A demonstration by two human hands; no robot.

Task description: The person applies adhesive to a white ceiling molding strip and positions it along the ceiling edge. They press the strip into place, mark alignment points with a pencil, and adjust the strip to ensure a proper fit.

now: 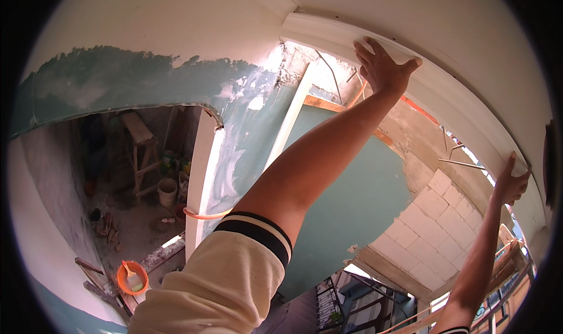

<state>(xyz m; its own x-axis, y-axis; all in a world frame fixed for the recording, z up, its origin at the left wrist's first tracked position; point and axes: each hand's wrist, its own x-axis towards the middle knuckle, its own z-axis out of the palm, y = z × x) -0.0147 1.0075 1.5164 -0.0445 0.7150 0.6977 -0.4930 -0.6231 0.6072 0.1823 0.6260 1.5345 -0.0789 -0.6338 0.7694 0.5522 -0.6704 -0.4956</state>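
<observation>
A long white cornice moulding [451,91] runs along the joint of wall and ceiling, curving across the upper right. My left hand [384,67] is raised against it near its left end, fingers spread and thumb stretched out to the right. Farther along, near the right end of the strip, my right hand [511,181] touches it, with the fingers apart and some of them bent. Both arms reach upward. What lies behind the moulding is hidden.
Bent metal rods [460,163] stick out below the moulding. An arched opening on the left shows a wooden stand [141,132] and a whitish bucket [167,191]. An orange bucket [132,277] with a tool inside stands low left. An orange hose [205,215] passes behind my left arm.
</observation>
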